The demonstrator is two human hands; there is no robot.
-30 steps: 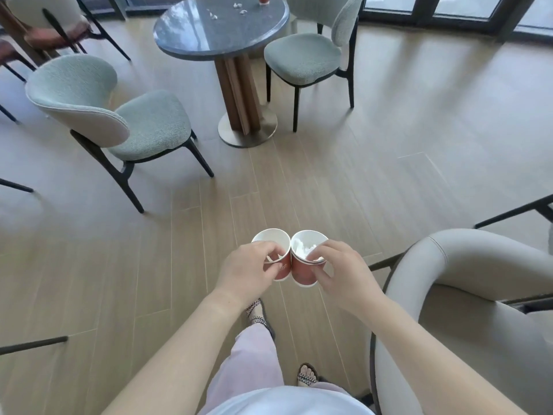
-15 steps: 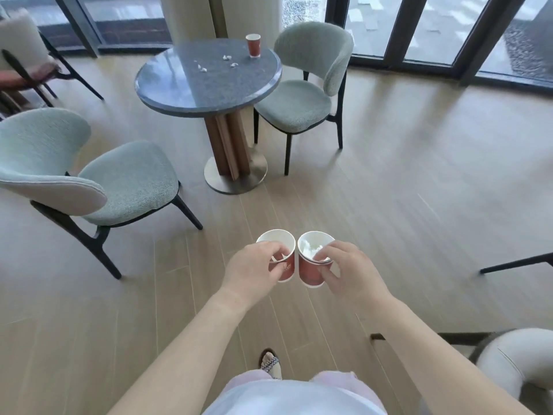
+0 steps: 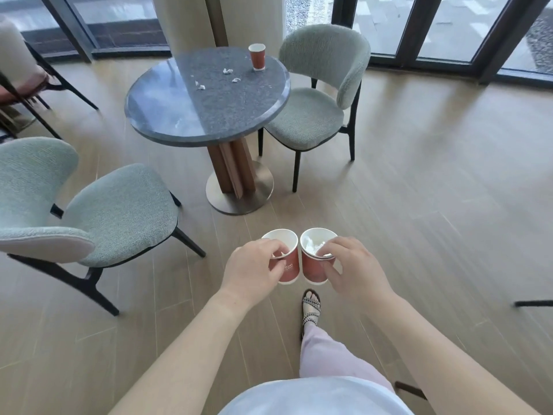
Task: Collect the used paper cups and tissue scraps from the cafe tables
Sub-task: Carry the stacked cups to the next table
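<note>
Foot: sandal (image 3: 311, 305) fwd on wood floor (image 3: 434, 205), looks mid-stride
L hand (image 3: 251, 272): fingers curled round L cup (image 3: 289, 266), gripped at rim; cup upright, inside partly hidden, contents n/k
R hand (image 3: 356, 271): fingers curled on R cup (image 3: 311, 272), fingertips over rim; cup upright w/ tissue wad (image 3: 312, 246) inside
Cups: side by side, rims touching or v. close, held over floor, well short of table
Near chair (image 3: 119, 211): L of path, seat turned toward table
Table (image 3: 209, 115): round, grey top, pedestal base
Table cup (image 3: 257, 56): upright at far edge, not yet collected
Scraps (image 3: 200, 85): approx 3 small white bits mid-table, near table cup but apart from it
Far chair (image 3: 314, 115): tucked at R side of table
Stage (est.): carrying 2 cups, approaching next table
Risk 1: both hands full, so no free fingers for scraps; need to nest cups first or a rim grip slips
Risk 2: wad sits loose and high in R cup; a tilt could tip it onto floor
Risk 3: table cup at far edge, a reach across could knock it off
Risk 4: scraps light and small, easy to brush off or miss
</note>
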